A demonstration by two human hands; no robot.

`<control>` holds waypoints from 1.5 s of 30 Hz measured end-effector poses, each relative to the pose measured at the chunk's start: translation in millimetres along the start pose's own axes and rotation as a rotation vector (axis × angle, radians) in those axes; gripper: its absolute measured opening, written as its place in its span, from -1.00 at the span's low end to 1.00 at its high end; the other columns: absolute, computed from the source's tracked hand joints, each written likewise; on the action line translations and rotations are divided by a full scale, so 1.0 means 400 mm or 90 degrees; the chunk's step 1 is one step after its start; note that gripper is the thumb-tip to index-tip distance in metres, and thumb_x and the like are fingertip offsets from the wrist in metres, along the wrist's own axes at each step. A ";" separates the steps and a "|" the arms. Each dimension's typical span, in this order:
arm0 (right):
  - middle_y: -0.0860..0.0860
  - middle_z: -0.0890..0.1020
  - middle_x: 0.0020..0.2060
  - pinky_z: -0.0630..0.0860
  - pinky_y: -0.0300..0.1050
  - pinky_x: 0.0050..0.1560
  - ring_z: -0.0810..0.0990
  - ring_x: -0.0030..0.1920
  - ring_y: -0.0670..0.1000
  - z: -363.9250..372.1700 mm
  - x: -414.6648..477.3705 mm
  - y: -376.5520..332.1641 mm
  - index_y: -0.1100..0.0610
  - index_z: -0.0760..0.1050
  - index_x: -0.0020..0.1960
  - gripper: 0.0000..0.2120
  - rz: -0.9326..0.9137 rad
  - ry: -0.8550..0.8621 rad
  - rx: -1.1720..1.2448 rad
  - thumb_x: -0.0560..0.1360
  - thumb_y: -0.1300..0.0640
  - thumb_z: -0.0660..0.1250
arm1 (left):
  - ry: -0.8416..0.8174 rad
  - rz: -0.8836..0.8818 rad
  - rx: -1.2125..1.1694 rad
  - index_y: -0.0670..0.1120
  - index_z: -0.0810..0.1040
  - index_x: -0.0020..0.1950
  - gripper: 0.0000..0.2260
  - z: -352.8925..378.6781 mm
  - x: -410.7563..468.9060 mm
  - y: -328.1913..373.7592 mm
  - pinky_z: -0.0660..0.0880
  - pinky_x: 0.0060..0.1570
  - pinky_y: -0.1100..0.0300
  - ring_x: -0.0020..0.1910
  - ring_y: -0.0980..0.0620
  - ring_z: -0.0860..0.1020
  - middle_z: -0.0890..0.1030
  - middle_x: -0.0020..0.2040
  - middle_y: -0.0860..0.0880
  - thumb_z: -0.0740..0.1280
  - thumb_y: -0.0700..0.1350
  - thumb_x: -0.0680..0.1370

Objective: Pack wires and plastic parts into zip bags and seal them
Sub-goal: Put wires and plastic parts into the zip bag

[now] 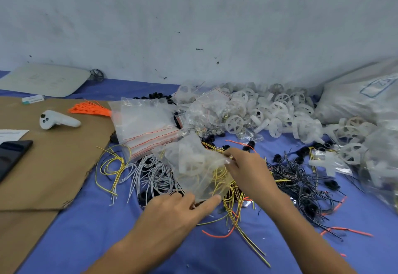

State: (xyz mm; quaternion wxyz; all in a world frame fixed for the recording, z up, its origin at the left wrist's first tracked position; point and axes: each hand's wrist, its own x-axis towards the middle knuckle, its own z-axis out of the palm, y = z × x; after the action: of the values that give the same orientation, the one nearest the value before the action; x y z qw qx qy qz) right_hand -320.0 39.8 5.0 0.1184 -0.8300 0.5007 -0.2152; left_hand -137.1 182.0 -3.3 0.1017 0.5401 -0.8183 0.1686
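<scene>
A bag (193,166) held over wires (233,196)
The left hand (172,212) pinches its lower edge, the right hand (247,166) its side.

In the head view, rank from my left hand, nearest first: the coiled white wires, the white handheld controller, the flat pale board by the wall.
1. Coiled white wires, just beyond the left hand.
2. White handheld controller, left, on the brown cardboard.
3. Flat pale board, farthest, back left.
</scene>
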 end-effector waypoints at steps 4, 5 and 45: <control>-0.12 0.55 -0.34 0.32 -0.18 -0.38 0.50 -0.37 -0.08 -0.064 0.043 -0.036 -0.01 0.57 0.03 -0.86 -0.022 -0.024 0.023 0.60 -0.01 0.25 | -0.057 -0.042 0.093 0.04 0.60 -0.24 -0.67 -0.053 0.043 -0.037 0.23 -0.61 0.24 -0.56 -0.04 0.49 0.44 -0.48 0.01 0.60 -0.14 0.08; -0.13 0.54 -0.36 0.31 -0.20 -0.41 0.49 -0.40 -0.10 -0.085 0.056 -0.047 -0.01 0.57 0.00 -0.86 -0.022 -0.027 0.036 0.60 -0.02 0.27 | -0.049 -0.064 0.097 0.02 0.57 -0.28 -0.66 -0.074 0.051 -0.058 0.19 -0.61 0.23 -0.57 -0.06 0.49 0.45 -0.47 0.00 0.62 -0.15 0.07; -0.11 0.48 -0.42 0.27 -0.38 -0.38 0.37 -0.41 -0.18 -0.309 0.120 -0.064 0.03 0.62 -0.20 -0.77 -0.167 -0.311 0.182 0.39 -0.13 0.50 | 0.064 -0.226 -0.476 0.15 0.62 -0.05 -0.92 -0.165 0.141 -0.248 0.41 -0.17 0.34 -0.19 0.20 0.54 0.62 -0.15 0.23 0.33 0.00 0.59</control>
State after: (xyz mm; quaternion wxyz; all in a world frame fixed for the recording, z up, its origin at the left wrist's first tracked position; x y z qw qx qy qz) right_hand -339.3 11.9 135.7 0.3218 -0.8898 0.3105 -0.0907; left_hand -69.3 124.0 93.8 0.3583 0.5895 -0.7115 -0.1337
